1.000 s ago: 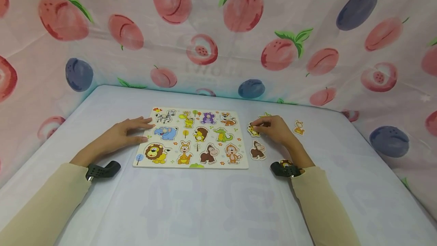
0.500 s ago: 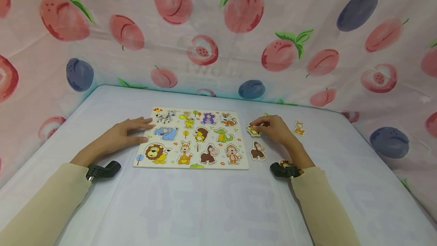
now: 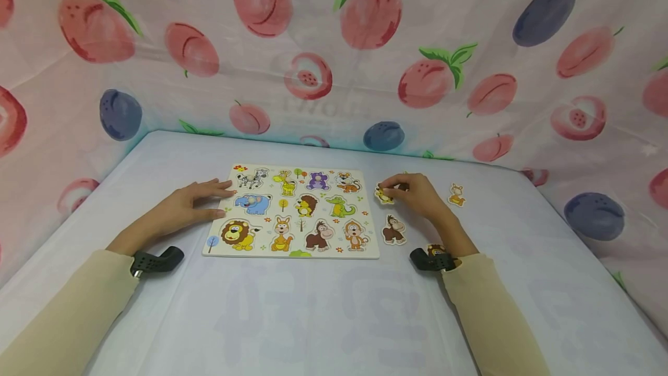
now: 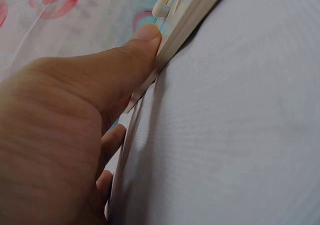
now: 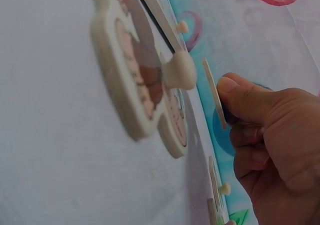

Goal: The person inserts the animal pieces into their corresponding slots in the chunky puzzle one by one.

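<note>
My left hand point(image 3: 190, 205) lies at the left edge of a white animal knob puzzle board point(image 3: 373, 253), fingers extended, with the thumb point(image 4: 145, 35) on the board's edge. My right hand point(image 3: 414, 195) pinches a yellow-and-brown animal puzzle piece point(image 3: 384, 194), partly covered by the fingers, just right of the board. In the right wrist view the held puzzle piece point(image 5: 215, 90) is tilted up edge-on, clear of the table. A gorilla puzzle piece point(image 3: 394, 230) lies below this hand, its knob point(image 5: 181, 70) large in the right wrist view.
A kangaroo puzzle piece point(image 3: 456, 195) lies farther right. Another puzzle piece point(image 3: 436, 249) is partly hidden behind the right wrist camera point(image 3: 430, 260). A fruit-print curtain point(image 3: 334, 45) hangs behind the white-covered table point(image 3: 292, 318).
My right hand has raised the pinched puzzle piece and shifted it slightly left and away. The left hand, the board and the other pieces stay where they were.
</note>
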`<action>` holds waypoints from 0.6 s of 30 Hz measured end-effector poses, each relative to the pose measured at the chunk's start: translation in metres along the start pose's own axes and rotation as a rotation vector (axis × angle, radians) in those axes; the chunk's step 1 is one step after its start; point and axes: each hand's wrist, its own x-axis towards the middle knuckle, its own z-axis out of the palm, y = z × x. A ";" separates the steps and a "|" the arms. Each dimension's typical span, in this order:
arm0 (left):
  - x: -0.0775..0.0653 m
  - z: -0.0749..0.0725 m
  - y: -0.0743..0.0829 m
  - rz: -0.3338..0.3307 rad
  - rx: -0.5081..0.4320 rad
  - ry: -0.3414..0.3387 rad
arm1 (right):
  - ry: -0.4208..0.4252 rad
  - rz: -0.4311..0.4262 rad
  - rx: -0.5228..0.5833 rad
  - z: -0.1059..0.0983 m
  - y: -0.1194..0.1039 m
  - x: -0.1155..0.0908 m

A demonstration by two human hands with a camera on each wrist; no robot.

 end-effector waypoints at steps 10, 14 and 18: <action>0.000 -0.001 -0.002 0.007 0.006 -0.002 | 0.029 -0.021 0.027 0.003 -0.009 0.003; 0.001 -0.001 -0.002 0.004 0.005 -0.001 | 0.034 -0.016 0.029 0.006 -0.011 0.004; 0.001 0.000 -0.001 -0.004 -0.012 -0.007 | 0.039 -0.016 0.030 0.007 -0.015 0.003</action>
